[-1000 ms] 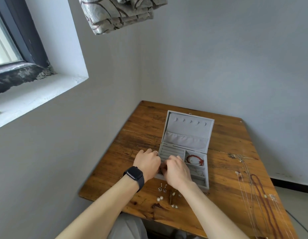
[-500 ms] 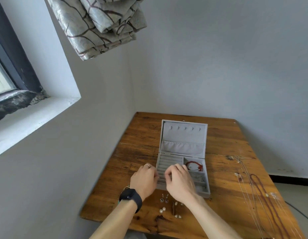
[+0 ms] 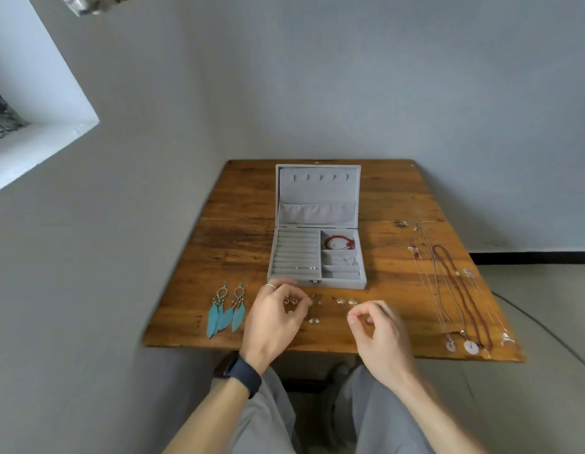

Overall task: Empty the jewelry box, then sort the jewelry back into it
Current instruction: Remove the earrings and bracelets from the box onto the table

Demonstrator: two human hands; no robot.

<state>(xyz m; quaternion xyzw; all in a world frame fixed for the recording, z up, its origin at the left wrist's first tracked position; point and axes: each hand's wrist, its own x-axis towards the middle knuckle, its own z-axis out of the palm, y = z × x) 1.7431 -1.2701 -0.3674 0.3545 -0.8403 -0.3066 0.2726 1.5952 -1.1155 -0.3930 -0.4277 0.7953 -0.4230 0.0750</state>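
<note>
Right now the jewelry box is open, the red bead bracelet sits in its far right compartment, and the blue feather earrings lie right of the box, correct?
No: the head view shows the blue feather earrings on the table left of the jewelry box. The rest is right.

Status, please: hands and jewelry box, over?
Left hand, right hand curled near small earrings, hold unclear. Jewelry box open, red bracelet inside. Necklaces lie aside, nothing blocking.
</note>
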